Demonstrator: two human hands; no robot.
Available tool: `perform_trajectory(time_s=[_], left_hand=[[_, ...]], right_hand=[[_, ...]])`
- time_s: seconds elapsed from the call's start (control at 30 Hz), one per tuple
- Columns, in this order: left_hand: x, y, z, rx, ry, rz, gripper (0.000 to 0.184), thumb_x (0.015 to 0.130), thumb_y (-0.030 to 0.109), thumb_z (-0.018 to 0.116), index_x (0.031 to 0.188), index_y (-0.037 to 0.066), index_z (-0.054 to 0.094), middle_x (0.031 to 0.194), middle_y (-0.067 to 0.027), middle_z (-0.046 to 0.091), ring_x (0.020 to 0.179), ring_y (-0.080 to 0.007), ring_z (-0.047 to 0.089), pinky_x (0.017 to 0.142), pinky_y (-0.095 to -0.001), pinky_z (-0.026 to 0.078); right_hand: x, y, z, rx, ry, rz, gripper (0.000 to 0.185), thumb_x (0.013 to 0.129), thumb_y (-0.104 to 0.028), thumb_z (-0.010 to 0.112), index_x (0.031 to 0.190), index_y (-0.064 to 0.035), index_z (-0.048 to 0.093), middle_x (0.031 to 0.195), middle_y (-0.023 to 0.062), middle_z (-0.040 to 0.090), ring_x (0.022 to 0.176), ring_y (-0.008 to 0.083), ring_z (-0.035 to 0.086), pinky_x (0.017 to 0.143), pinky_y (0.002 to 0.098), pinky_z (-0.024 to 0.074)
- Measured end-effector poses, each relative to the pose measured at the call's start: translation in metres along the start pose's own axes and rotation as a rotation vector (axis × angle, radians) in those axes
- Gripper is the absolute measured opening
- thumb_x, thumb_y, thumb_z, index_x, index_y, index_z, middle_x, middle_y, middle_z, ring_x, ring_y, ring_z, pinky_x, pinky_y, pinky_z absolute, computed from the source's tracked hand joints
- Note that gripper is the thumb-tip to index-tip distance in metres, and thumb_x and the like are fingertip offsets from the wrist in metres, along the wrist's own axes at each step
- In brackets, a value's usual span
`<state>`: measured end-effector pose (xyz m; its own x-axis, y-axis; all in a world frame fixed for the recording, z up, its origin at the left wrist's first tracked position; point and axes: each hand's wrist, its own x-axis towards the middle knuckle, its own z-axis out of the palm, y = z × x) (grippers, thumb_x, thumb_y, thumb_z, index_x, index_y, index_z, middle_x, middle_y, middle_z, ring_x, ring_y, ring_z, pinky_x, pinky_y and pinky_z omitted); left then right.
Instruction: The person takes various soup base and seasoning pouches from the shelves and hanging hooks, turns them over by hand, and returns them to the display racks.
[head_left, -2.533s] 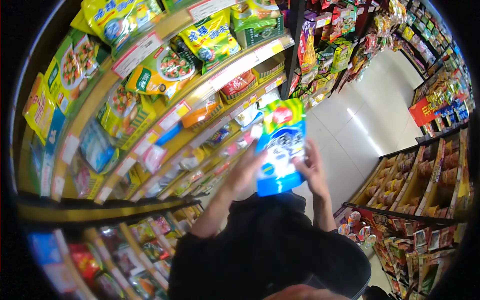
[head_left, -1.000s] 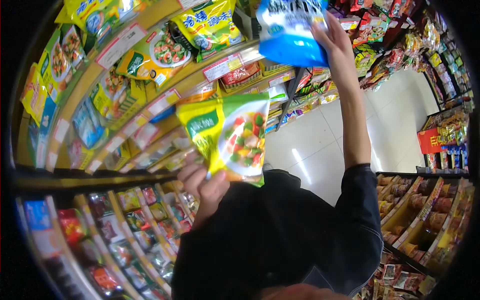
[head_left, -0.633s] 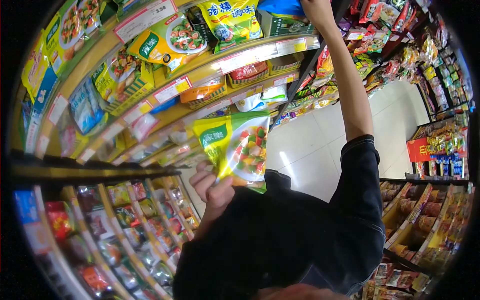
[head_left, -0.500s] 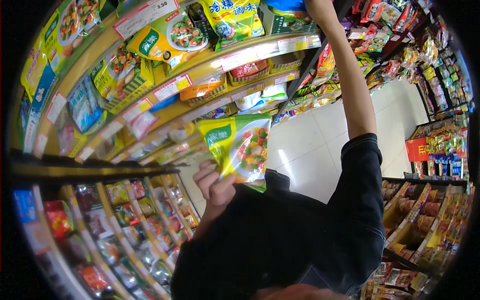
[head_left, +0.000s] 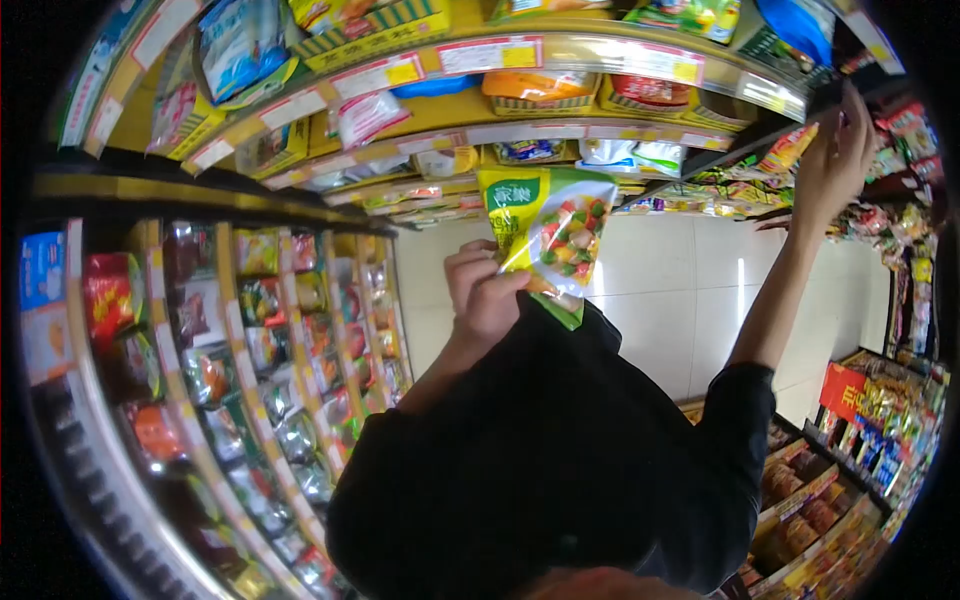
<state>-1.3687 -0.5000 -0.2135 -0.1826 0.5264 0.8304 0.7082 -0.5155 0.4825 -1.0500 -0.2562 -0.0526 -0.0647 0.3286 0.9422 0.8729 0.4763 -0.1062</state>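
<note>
Yellow-green vegetable-print pouch (head_left: 555, 235), 1 o'clock | left hand (head_left: 485, 285): fingers curled, pinching its lower edge | right hand (head_left: 840, 165), 2 o'clock: fingers loosely extended, empty, near shelved blue bag (head_left: 798, 32)

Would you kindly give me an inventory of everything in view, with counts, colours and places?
Held packet: one, yellow and green, centre
Blue packet: one, bright blue, shelf at upper right
Orange packet: one, orange, upper middle shelf
Red packet: one, red, right of the orange one
Price labels: many, mostly white, shelf edges
Packaged goods: too many to count, mixed colours, left shelves
Red sign: one, red, far right
Floor: pale tiles, centre right
Black top: one, black, lower centre
Left hand: one, bare, holding the packet
Right hand: one, bare, upper right
</note>
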Motion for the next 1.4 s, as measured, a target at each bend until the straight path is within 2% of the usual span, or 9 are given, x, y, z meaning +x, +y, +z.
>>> perform_trajectory(time_s=[0.13,0.23,0.4,0.5,0.63,0.87,1.03,1.27,1.4], left_hand=[[0.002,-0.031,-0.008,0.139,0.116,0.028,0.029,0.078,-0.004,0.08,0.096,0.016,0.069,0.102,-0.0071,0.051,0.097,-0.028,0.049,0.086,-0.0469,0.056],[0.017,-0.066,-0.017,0.288,0.1,0.186,0.024,0.084,-0.004,0.074,0.1,0.014,0.067,0.1,-0.0092,0.05,0.097,-0.0291,0.052,0.088,-0.0483,0.058],[0.029,-0.143,-0.033,0.346,-0.016,0.407,0.038,0.071,0.006,0.089,0.102,0.022,0.072,0.112,-0.0037,0.048,0.108,-0.0284,0.047,0.088,-0.045,0.05],[0.039,-0.188,-0.038,0.572,-0.181,0.249,0.04,0.079,0.004,0.08,0.112,0.025,0.076,0.118,-0.0052,0.051,0.113,-0.03,0.05,0.096,-0.0432,0.048],[0.067,-0.226,-0.027,0.503,-0.325,0.055,0.064,0.08,-0.01,0.064,0.129,0.031,0.073,0.123,-0.0106,0.053,0.113,-0.0345,0.054,0.098,-0.0469,0.049],[0.085,-0.222,-0.003,0.563,-0.341,0.102,0.076,0.083,-0.01,0.06,0.144,0.033,0.062,0.131,-0.0113,0.051,0.12,-0.0342,0.049,0.106,-0.0474,0.043],[0.08,-0.201,0.014,0.538,-0.405,0.041,0.083,0.081,-0.013,0.057,0.149,0.035,0.056,0.132,-0.0117,0.051,0.119,-0.0349,0.052,0.104,-0.0458,0.046],[0.08,-0.165,-0.012,0.441,-0.486,-0.01,0.066,0.087,0.0,0.061,0.148,0.024,0.056,0.141,-0.0143,0.049,0.126,-0.0374,0.052,0.105,-0.0486,0.044],[0.062,-0.145,-0.011,0.382,-0.376,-0.125,0.059,0.089,0.003,0.063,0.146,0.02,0.058,0.141,-0.0162,0.047,0.129,-0.0373,0.048,0.107,-0.0485,0.039]], right_hand=[[-0.116,-0.097,-0.021,0.697,-0.555,0.541,0.028,0.107,-0.023,0.055,0.117,-0.0024,0.07,0.11,0.0106,0.07,0.088,0.0183,0.064,0.079,0.0323,0.0531],[-0.142,-0.183,0.011,1.553,-1.093,1.006,0.05,0.107,-0.033,0.054,0.143,0.0016,0.055,0.125,0.0119,0.065,0.098,0.0154,0.064,0.071,0.0288,0.0541],[-0.13,-0.241,0.099,1.3,-1.201,0.81,0.057,0.092,-0.039,0.079,0.132,-0.0014,0.064,0.089,0.0023,0.072,0.073,0.0116,0.062,0.061,0.0276,0.0483],[-0.125,-0.262,0.143,1.024,-1.05,0.639,0.05,0.092,-0.038,0.078,0.121,-0.0001,0.066,0.07,0.0027,0.063,0.06,0.0088,0.056,0.055,0.0283,0.0459],[-0.134,-0.281,0.197,0.829,-0.889,0.527,0.038,0.091,-0.023,0.072,0.115,0.0048,0.063,0.092,0.0279,0.07,0.087,0.0495,0.067,0.077,0.0544,0.0546],[-0.13,-0.272,0.117,0.953,-0.618,0.42,0.041,0.097,-0.015,0.068,0.133,0.0015,0.06,0.126,0.0222,0.067,0.111,0.0382,0.067,0.081,0.0396,0.0588],[-0.134,-0.203,0.063,0.871,-0.529,0.686,0.034,0.093,-0.012,0.069,0.126,-0.007,0.066,0.111,0.0157,0.068,0.098,0.0327,0.068,0.083,0.0412,0.0561],[-0.13,-0.074,0.097,0.111,-0.245,0.399,0.06,0.087,-0.042,0.083,0.128,-0.0024,0.062,0.115,0.0171,0.064,0.11,0.0334,0.057,0.1,0.0485,0.0426],[-0.126,-0.062,0.116,0.326,-0.232,0.52,0.033,0.085,-0.023,0.084,0.102,0.0009,0.069,0.092,0.0155,0.068,0.08,0.0328,0.063,0.073,0.0415,0.051]])
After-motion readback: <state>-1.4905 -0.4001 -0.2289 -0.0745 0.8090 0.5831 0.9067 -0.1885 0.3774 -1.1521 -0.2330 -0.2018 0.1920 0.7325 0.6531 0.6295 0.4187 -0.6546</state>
